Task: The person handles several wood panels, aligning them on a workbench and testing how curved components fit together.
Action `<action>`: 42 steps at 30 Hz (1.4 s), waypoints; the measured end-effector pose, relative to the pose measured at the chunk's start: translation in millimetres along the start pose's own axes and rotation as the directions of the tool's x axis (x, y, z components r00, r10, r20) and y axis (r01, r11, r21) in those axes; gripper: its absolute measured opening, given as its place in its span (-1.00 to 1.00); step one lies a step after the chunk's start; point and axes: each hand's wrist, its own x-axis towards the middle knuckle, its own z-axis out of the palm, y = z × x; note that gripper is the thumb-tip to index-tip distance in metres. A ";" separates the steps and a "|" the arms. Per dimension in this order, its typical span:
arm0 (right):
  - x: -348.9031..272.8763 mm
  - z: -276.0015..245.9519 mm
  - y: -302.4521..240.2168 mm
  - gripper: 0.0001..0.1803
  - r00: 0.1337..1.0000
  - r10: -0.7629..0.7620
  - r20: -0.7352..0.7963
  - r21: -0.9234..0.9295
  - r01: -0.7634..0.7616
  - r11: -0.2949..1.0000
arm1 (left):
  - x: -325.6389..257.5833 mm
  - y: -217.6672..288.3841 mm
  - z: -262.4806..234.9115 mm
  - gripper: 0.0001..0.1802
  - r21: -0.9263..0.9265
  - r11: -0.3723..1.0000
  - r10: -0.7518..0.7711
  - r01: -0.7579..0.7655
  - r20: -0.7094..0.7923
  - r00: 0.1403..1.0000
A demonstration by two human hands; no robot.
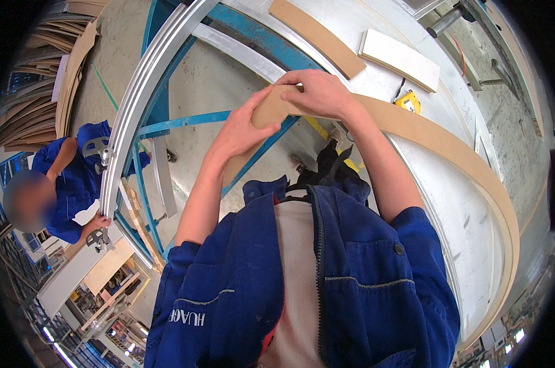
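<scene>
A brown fibreboard strip [406,122] runs from the middle to the right, where the fisheye view bends it downward. Its corner end lies between my hands, and another brown length drops from there behind my left wrist. My left hand [243,130] grips that corner from the left, thumb on the face and fingers round the outer edge. On the upper side, my right hand [321,93] has its thumb on the board and its fingers bent over the far edge. The rest of the strip passes under my right wrist, above the pale metal tabletop [431,184].
On the tabletop are a yellow tape measure [408,102], stacked white panels [400,59] and another brown strip [319,37]. A blue steel frame [188,123] and a silver rail with clamps [119,141] stand left. Beyond the rail, a co-worker in blue [75,178] touches it.
</scene>
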 end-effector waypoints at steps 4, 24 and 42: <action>-0.5 0.1 -0.4 -0.58 1.000 -0.012 -0.007 -0.001 0.012 1.000 | 1.1 -3.8 0.4 -0.04 -0.015 0.999 0.029 -0.029 -0.001 1.000; -1.7 1.3 0.4 -0.56 0.999 -0.012 -0.040 -0.010 0.011 1.000 | 1.8 -0.8 5.0 -0.02 -0.024 0.999 0.045 -0.046 -0.037 0.998; -1.8 -0.8 -0.1 -0.54 1.000 0.003 -0.024 -0.003 -0.003 1.000 | 4.8 -3.5 3.5 -0.04 -0.045 0.998 0.043 -0.044 -0.010 0.999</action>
